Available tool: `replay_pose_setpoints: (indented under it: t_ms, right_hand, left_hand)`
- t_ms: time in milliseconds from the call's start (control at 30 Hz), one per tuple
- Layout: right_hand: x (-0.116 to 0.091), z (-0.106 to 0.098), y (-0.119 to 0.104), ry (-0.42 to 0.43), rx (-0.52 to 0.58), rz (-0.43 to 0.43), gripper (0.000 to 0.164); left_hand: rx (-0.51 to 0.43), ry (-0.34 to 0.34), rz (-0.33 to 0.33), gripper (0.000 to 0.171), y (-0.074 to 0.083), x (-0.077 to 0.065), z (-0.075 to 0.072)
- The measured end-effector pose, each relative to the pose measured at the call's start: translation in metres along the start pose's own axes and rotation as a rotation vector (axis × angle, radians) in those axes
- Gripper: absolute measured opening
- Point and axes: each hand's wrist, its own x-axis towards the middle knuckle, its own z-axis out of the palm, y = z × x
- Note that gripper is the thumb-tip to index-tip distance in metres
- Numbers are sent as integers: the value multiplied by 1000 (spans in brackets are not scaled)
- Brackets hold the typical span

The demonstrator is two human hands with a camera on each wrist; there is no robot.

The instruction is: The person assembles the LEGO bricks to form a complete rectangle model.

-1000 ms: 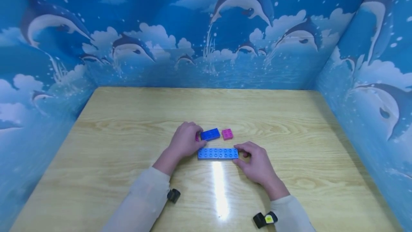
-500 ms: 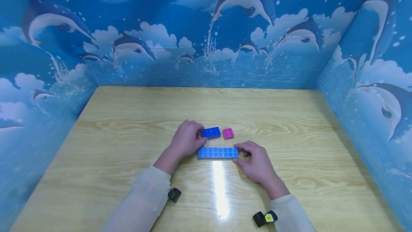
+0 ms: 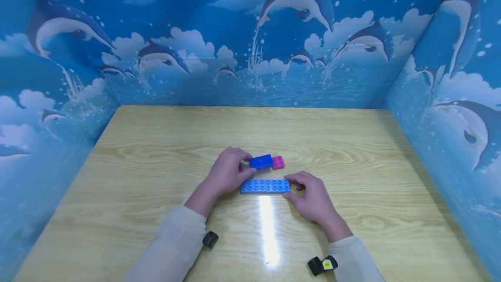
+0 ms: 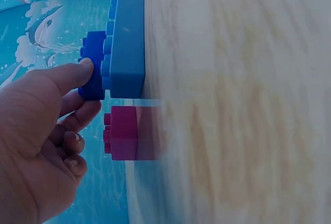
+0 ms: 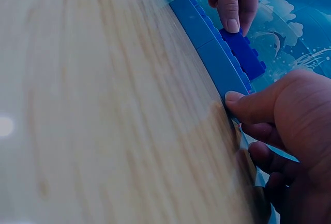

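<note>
My left hand (image 3: pixel 227 169) pinches a dark blue toy building brick (image 3: pixel 261 162) between thumb and fingers, raised off the table. In the left wrist view this dark blue brick (image 4: pixel 94 69) has its studs facing away from the table. Two light blue bricks (image 3: pixel 265 186) lie end to end in a row, studs up, in front of it. At the row's right end, my right hand (image 3: pixel 311 196) holds the light blue brick (image 5: pixel 222 71) between thumb and fingers. One pink brick (image 3: pixel 278 162) sits just behind the dark blue one; another pink brick (image 4: pixel 124 133) is mostly hidden by my left hand in the head view.
The wood-grain table (image 3: pixel 156 138) carries all the bricks. A blue curtain (image 3: pixel 219 47) printed with dolphins stands along its back and sides. Each sleeve has a dark wrist device (image 3: pixel 210 239) on it.
My left hand has picked up the dark blue brick and shifted it slightly right, so it now overlaps the edge of the pink brick. The right hand stays where it was.
</note>
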Motion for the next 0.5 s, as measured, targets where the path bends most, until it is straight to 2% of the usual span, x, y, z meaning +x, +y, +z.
replay_pose_setpoints:
  t_ms: [267,500]
  right_hand:
    - [0,1,0,6,-1,-4,40]
    - [0,2,1,24,-2,-28,41]
  left_hand:
    - [2,-22,55,35,1,-8,-2]
    - [-46,-56,96,35,3,-15,-5]
